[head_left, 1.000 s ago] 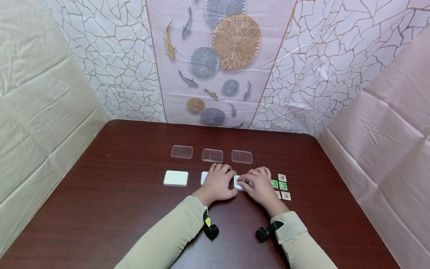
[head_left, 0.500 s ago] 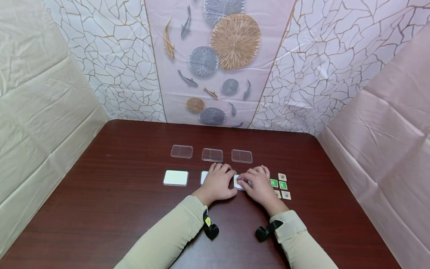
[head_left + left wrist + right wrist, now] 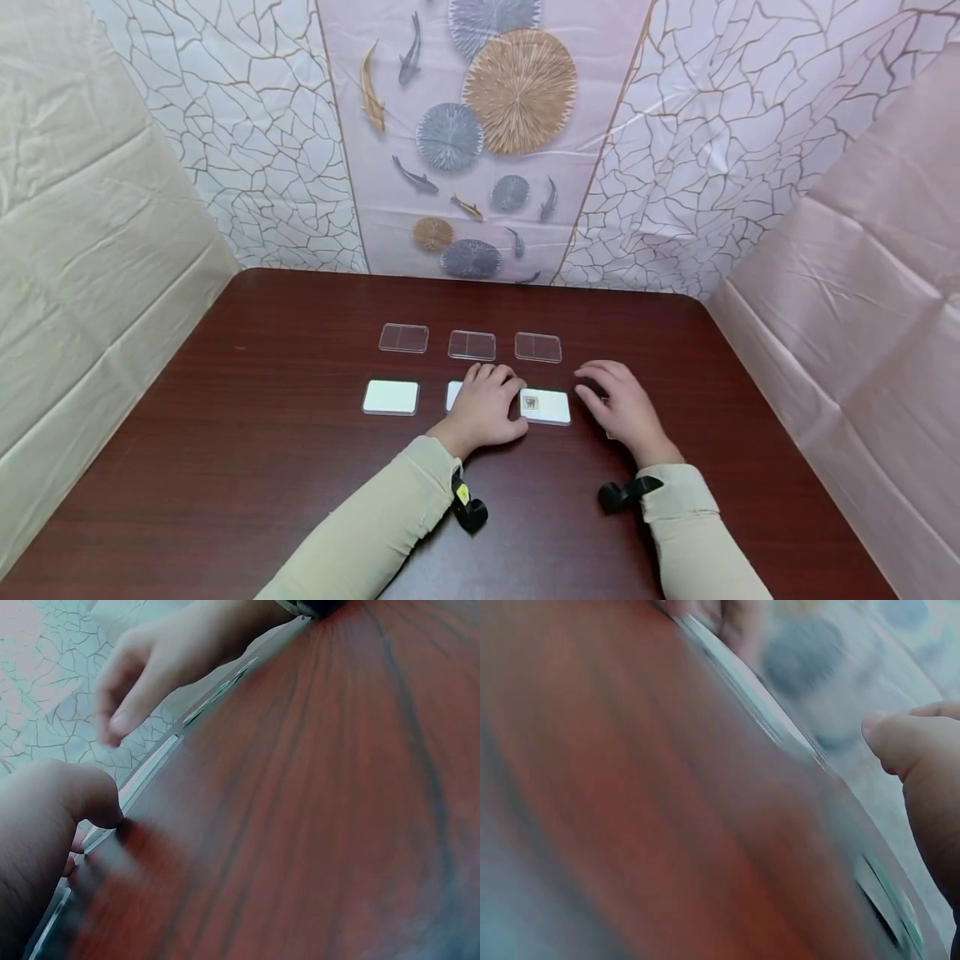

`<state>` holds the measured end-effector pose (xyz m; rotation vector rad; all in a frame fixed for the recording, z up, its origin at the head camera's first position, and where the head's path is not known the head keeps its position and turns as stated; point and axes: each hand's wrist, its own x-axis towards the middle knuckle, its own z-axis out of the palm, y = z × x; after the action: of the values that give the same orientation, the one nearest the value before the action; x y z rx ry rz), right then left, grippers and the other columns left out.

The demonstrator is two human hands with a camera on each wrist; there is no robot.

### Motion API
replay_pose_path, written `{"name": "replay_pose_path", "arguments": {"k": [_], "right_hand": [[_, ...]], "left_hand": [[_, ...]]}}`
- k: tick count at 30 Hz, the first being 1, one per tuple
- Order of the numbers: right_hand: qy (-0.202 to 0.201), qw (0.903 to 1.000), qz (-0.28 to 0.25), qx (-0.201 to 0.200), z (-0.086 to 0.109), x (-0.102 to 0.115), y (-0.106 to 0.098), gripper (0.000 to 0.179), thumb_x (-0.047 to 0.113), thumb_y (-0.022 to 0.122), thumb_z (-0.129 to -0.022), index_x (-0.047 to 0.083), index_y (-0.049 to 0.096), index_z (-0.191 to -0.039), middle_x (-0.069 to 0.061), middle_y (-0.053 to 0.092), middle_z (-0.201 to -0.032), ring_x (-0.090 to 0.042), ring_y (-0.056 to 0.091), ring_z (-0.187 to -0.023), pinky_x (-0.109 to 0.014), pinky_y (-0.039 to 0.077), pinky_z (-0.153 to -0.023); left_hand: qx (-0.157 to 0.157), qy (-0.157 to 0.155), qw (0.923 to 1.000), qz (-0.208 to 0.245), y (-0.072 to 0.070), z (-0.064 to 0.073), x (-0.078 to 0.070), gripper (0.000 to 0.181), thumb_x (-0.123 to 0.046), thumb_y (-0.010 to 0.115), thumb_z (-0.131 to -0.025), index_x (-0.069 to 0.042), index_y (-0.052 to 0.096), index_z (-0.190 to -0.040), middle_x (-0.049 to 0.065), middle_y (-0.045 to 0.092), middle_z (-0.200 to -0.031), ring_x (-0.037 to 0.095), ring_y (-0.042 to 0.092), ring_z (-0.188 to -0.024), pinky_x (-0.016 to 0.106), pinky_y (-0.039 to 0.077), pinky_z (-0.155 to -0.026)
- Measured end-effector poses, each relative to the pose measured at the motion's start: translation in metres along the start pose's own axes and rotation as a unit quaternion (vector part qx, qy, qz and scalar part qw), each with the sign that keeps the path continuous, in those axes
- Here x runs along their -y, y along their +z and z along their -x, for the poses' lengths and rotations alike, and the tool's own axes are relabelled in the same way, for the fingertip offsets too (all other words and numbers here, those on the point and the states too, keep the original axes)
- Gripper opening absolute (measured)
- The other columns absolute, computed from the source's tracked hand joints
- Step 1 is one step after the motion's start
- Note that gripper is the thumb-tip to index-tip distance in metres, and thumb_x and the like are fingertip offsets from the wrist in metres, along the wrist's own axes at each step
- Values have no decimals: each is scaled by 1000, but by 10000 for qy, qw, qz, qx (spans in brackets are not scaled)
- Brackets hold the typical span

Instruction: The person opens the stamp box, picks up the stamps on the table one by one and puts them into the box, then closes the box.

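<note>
My left hand (image 3: 486, 408) grips the left end of a white card in a clear, shallow case (image 3: 553, 410), thumb at the near corner and index finger at the far one. A small square picture tile (image 3: 531, 403) lies on the card's left half. In the left wrist view, my thumb (image 3: 97, 799) meets the edge of that case (image 3: 154, 766). My right hand (image 3: 621, 408), fingers loosely bent and holding nothing, hovers right of the card. Beneath it are small tiles (image 3: 892, 904), mostly hidden in the head view.
Three clear lids (image 3: 403, 338), each with a dividing line, lie in a row farther back. Another white card in its case (image 3: 391, 397) lies at the left; a third (image 3: 453, 395) is partly covered by my left hand. A patterned cloth (image 3: 465, 167) hangs behind the brown table (image 3: 300, 467).
My right hand has left the card and moved right over the small tiles, covering them. The picture tile on the card is now uncovered. My left hand stays in place.
</note>
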<state>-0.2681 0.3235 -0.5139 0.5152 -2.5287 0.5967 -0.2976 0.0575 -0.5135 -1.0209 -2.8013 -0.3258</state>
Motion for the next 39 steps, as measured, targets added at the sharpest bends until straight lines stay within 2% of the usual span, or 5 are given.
{"name": "replay_pose_path", "arguments": {"k": [4, 12, 22, 29, 39], "right_hand": [[330, 9992, 234, -31, 12, -27, -19, 24, 14, 71, -93, 6, 71, -115, -16, 64, -124, -38, 52, -123, -56, 38, -104], [735, 9949, 672, 128, 30, -61, -41, 34, 19, 69, -93, 3, 68, -122, -23, 57, -136, -49, 36, -138, -69, 13, -114], [921, 9925, 635, 493, 32, -66, -40, 29, 23, 71, -94, 4, 73, -116, -23, 60, -130, -50, 36, -136, -73, 16, -110], [968, 9921, 656, 460, 30, -63, -39, 22, 20, 73, -91, 4, 74, -106, -24, 62, -122, -50, 39, -129, -70, 19, -108], [1405, 9888, 424, 263, 30, -66, -38, 15, 16, 74, -90, 7, 69, -101, -23, 68, -110, -47, 44, -120, -65, 25, -106]], "left_hand": [[17, -4, 10000, 8, 1, 1, 1, 58, -50, 60, -84, -22, 62, -135, 0, 55, -133, 25, 47, -125, 49, 27, -117], [22, 10, 10000, 11, 0, 0, 0, 58, -50, 60, -85, -22, 62, -136, 0, 55, -133, 26, 47, -125, 50, 27, -117], [35, 10, 10000, -40, 2, -2, 1, 59, -51, 59, -86, -23, 61, -137, -1, 54, -134, 25, 47, -126, 50, 27, -117], [75, 2, 10000, -34, 3, -2, 2, 59, -52, 59, -86, -23, 60, -138, 0, 53, -135, 25, 46, -127, 50, 27, -117], [80, 1, 10000, -25, 4, -2, 2, 59, -51, 59, -86, -23, 60, -137, -1, 53, -135, 25, 46, -127, 50, 27, -117]]}}
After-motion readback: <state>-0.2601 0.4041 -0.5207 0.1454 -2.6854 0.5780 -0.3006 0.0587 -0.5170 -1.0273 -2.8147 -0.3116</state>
